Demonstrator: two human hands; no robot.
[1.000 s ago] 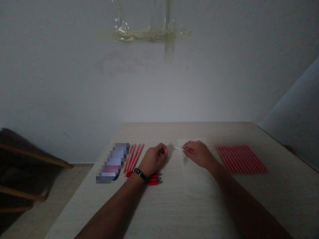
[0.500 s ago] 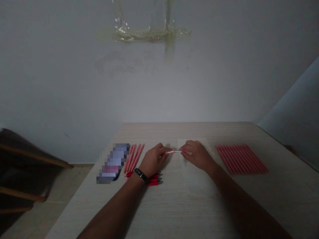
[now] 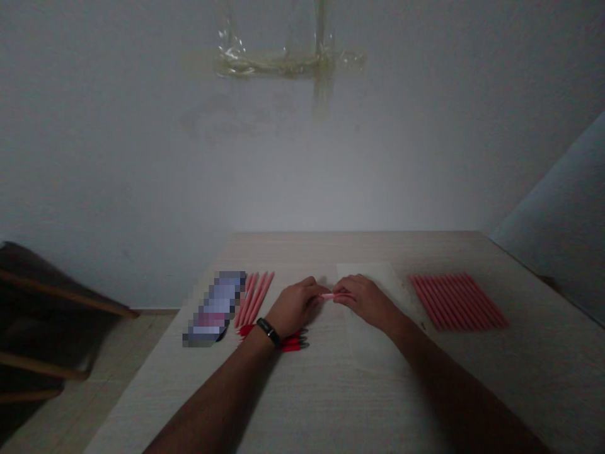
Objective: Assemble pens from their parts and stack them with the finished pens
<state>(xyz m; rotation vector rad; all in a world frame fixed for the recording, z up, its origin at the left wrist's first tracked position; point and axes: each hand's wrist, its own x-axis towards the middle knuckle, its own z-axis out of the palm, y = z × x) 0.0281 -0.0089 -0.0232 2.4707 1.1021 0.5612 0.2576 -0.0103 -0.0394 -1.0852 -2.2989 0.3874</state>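
Lightly, the left hand point(image 3: 295, 308) and right hand point(image 3: 366, 299) pinch a slim pink pen barrel point(image 3: 335, 296) between them, level over the edge of a paper sheet point(image 3: 366, 353). It should handle light and stiff, best held at both ends. Red pen parts point(image 3: 295, 340) lie just beside the left wrist; a row of pink barrels point(image 3: 458, 301) lies farther right on the bench point(image 3: 359, 403).

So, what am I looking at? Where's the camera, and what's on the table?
No machine here: these are a person's bare hands, seen from one head-worn camera looking forward and down. The left hand, with a black wristband, and the right hand hold a thin pink pen barrel between them. On the pale wooden tabletop lie a sheet of paper, a row of pink barrels, more pink barrels, red pen parts and a pixelated object.
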